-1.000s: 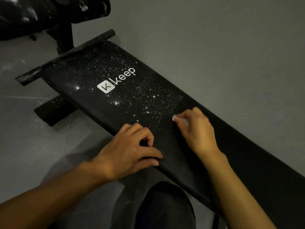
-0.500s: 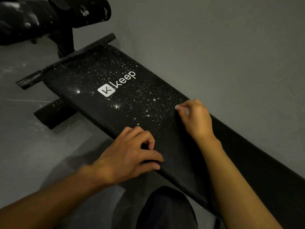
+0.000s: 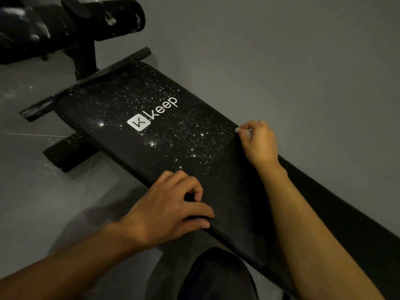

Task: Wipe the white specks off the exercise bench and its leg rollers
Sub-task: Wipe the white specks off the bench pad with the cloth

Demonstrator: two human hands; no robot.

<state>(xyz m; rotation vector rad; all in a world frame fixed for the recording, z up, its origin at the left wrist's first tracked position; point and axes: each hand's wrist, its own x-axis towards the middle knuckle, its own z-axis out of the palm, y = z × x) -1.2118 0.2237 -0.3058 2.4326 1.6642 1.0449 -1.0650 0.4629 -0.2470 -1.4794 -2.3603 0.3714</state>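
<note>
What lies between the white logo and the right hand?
In the head view, only bench pad scattered with white specks lies between the logo and the right hand, which pinches a white wipe.

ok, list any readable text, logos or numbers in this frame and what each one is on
"keep": white lettering on the black textured bench pad.
"K": white square logo beside that word, same pad.
Nothing else is readable: no text shows on the black foam leg rollers or on the small white wad pinched in the right hand.
</note>
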